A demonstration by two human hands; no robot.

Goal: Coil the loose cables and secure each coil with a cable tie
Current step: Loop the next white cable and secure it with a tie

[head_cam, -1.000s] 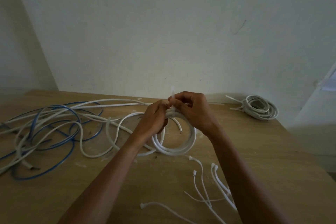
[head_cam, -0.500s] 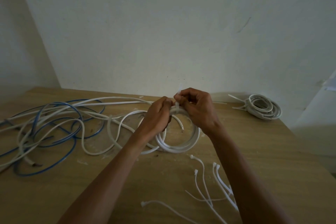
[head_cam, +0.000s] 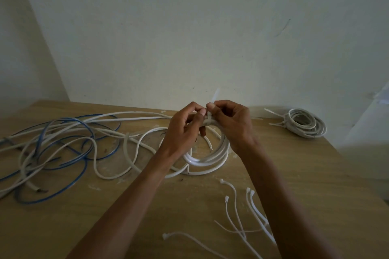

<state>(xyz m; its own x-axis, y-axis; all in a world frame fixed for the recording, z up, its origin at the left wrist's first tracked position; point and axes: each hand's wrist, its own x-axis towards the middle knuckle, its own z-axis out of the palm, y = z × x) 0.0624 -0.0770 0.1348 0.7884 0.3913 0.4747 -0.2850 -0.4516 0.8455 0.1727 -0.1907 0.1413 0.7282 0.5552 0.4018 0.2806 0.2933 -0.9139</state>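
While the tangle of blue and white cables lies loose well to the left of the grip, we are busy with one coil only. Our left hand pinches the top of the coil with curled fingers and holds its turns bunched together. The lower turns hang below the grip and seem to rest on the table. Just right of that pinch, the tie is already wrapped round the bundle, and its tail stands up above the grip. Our right hand grasps the tie at the bundle, thumb and forefinger closed on the base of the tail.

We judge the step to be cinching. The tie is threaded, but we cannot tell whether it is pulled fully tight, since our fingers hide the head. The next move calls for a steady pull on the tail away from the head, with the left hand stopping the turns from spreading.

Below and right of the grip lie the spare ties, near at hand. Far right of the grip, by the wall, sits a done coil with its ties on, so the tangle is what remains.
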